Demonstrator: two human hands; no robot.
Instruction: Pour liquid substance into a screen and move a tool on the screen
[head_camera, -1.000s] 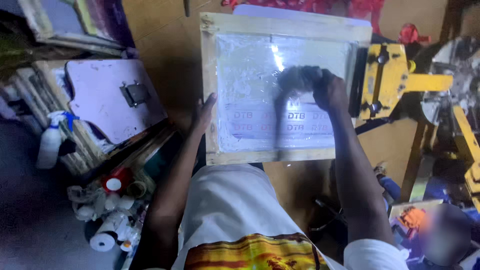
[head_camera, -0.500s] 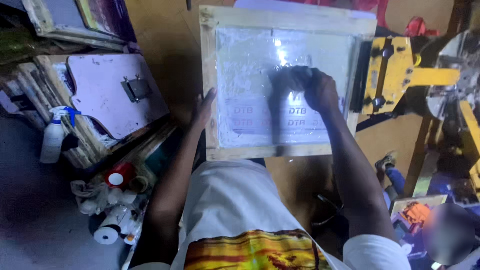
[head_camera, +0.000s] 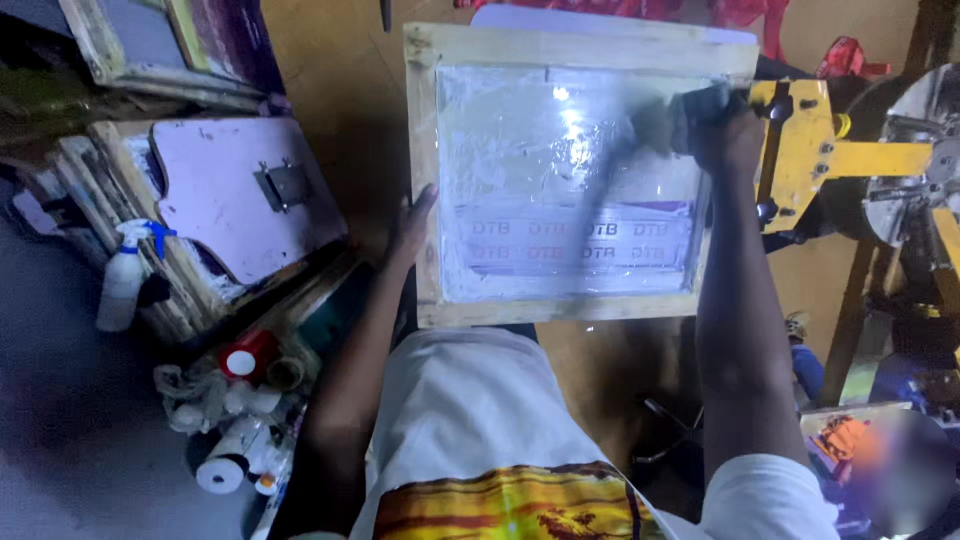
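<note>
Gripping a dark squeegee (head_camera: 690, 105) at the upper right of the screen, the right hand (head_camera: 728, 135) has its fingers curled shut around the tool; motion blur smears the blade, so its exact edge cannot be made out. Over at the left of the frame's centre, the left hand (head_camera: 410, 225) lies flat with fingers together and extended, pressed against the left rail of the wooden screen frame (head_camera: 425, 180), holding nothing.

That wooden screen frame fills the upper middle of the picture, lying flat, its pale mesh (head_camera: 540, 170) shiny with a glare spot near the middle. Rows of small repeated lettering show through the lower part of the mesh. Just right of the frame, a yellow metal press arm (head_camera: 850, 160) runs toward a grey round hub (head_camera: 915, 185) at the right edge.

At the upper left, more wooden frames are stacked on edge, and a pinkish board with a metal hinge (head_camera: 240, 195) leans among them. A white spray bottle with a blue trigger (head_camera: 125, 285) stands at the left. Below it, near the lower left, lie a red-capped container (head_camera: 243, 358) and a few white rolls (head_camera: 225, 460). Red cloth (head_camera: 700, 12) shows along the top edge. The person's white shirt with a yellow print occupies the bottom centre.
</note>
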